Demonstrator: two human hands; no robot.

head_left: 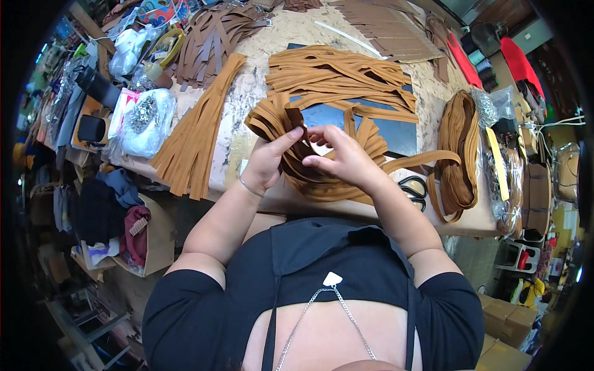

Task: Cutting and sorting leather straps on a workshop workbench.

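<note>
I see the bare left hand (269,162) clasping looped, flat tan strips (263,122) at the mottled cream bench (250,77), bare right hand (337,154) curled close!

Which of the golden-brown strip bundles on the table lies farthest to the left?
The fan-shaped bundle left of the left hand, widening toward its near end; the others lie farther right.

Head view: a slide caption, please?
Left hand holding a bundle of tan strips, right hand close beside, at a cluttered worktable.
</note>
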